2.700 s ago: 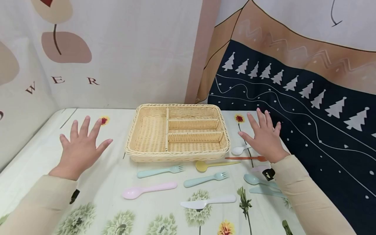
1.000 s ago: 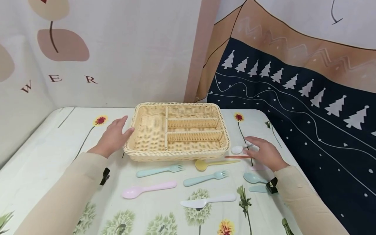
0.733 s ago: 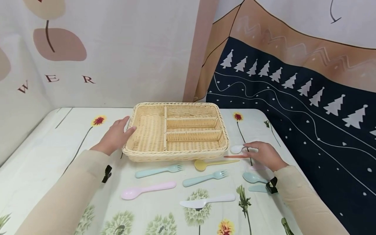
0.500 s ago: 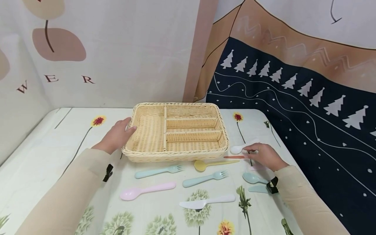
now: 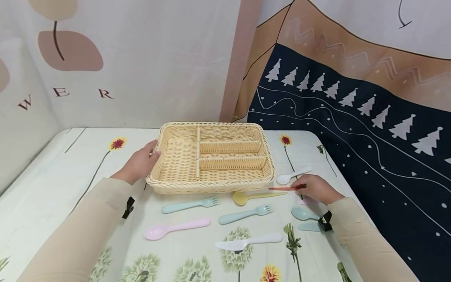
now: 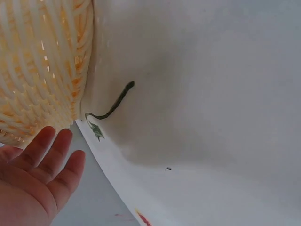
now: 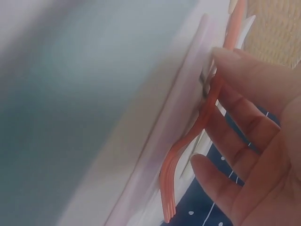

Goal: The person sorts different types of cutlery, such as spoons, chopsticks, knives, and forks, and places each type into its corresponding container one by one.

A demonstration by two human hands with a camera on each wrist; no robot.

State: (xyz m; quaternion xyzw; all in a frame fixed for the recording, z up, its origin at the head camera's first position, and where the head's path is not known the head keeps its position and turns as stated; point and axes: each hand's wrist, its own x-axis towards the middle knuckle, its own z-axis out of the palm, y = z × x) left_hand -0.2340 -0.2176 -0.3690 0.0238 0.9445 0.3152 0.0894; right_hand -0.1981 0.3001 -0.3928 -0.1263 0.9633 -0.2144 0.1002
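In the head view my right hand (image 5: 317,188) pinches an orange fork (image 5: 280,188) between thumb and fingers; the right wrist view shows its tines (image 7: 168,197) pointing out past the hand. Just behind it lies a white spoon (image 5: 284,179). A pink strip-like piece of cutlery (image 7: 174,94) runs alongside the fork. My left hand (image 5: 139,161) is at the left rim of a divided wicker basket (image 5: 211,186), thumb at the rim and fingers along the outside. Seen from the left wrist, those fingers (image 6: 59,155) are extended and loosely spread by the woven side.
Before the basket lie a yellow spoon (image 5: 241,198), blue forks (image 5: 183,206), a pink spoon (image 5: 158,232) and a white knife (image 5: 236,245). A blue spoon (image 5: 303,213) and a blue flat piece (image 5: 308,226) are partly under the right wrist. Fabric walls (image 5: 158,70) rise behind.
Both hands have come down from a spread pose above the table. The left reached the basket's rim; the right passed from the white spoon's handle to the orange fork, leaving the spoon lying.
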